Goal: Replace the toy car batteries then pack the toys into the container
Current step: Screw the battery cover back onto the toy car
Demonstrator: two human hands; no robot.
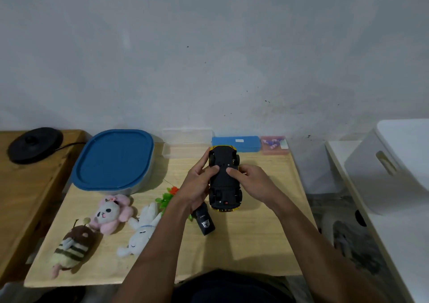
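A yellow toy car [224, 182] is held upside down above the wooden table, its black underside facing me. My left hand [197, 184] grips its left side, thumb pressing on the underside. My right hand [251, 182] grips the right side, thumb also on the underside. A black remote control [204, 222] lies on the table below my left wrist. A container with a blue lid [113, 160] stands at the back left. Three plush toys lie at the front left: a pink-and-white one [111, 212], a white rabbit [141, 230] and a brown striped bee [72, 247].
A green and orange plastic toy [167, 197] lies beside my left wrist. At the table's [255, 244] back edge stand a clear box [185, 144], a blue case [243, 143] and a pink box [274, 144]. A black kettle base [34, 144] sits at the far left. White furniture [399, 168] stands at the right.
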